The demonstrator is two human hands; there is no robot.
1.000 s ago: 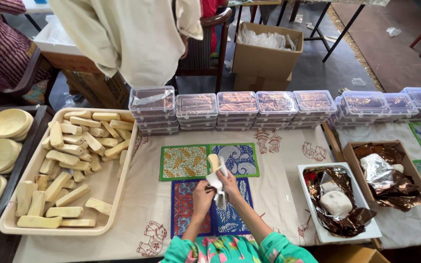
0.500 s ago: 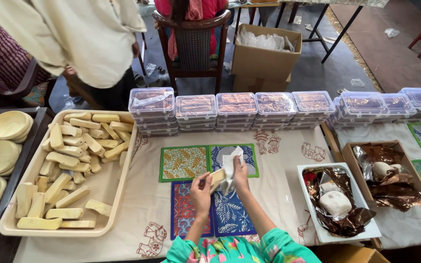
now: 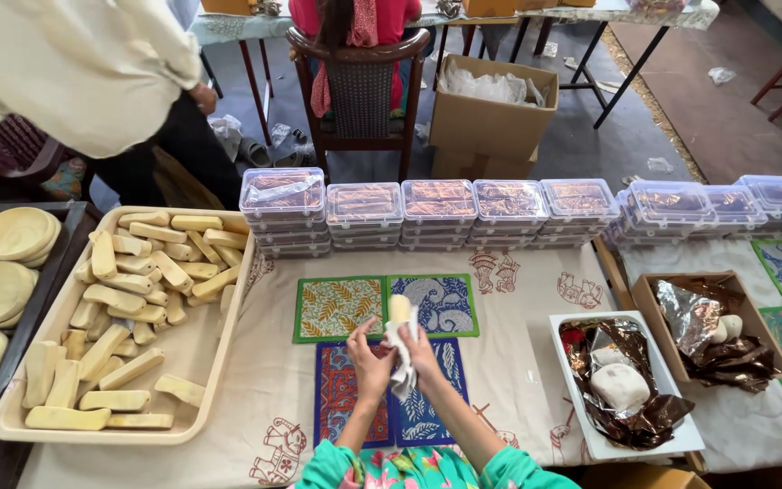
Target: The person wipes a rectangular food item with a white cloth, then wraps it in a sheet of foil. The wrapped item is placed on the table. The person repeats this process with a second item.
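A pale wooden stick (image 3: 399,310) stands upright between my two hands, wrapped below in a white cloth (image 3: 402,355). My left hand (image 3: 369,360) grips the cloth and the stick from the left. My right hand (image 3: 422,353) closes on them from the right. Both hands hover over patterned fabric mats: a green one (image 3: 337,308), a blue-and-white one (image 3: 446,302), a red one (image 3: 338,395) and a blue one (image 3: 420,407).
A beige tray (image 3: 194,349) of several wooden sticks lies at left, beside wooden bowls (image 3: 13,235). Stacked clear lidded boxes (image 3: 438,213) line the table's far edge. A white tub (image 3: 628,442) and a cardboard box (image 3: 649,299) with foil sit at right. A person in a pale shirt (image 3: 92,63) stands at far left.
The stick has turned from lying slanted between my hands to standing upright, and the cloth has slid down to its lower part. The person at the far left has shifted left.
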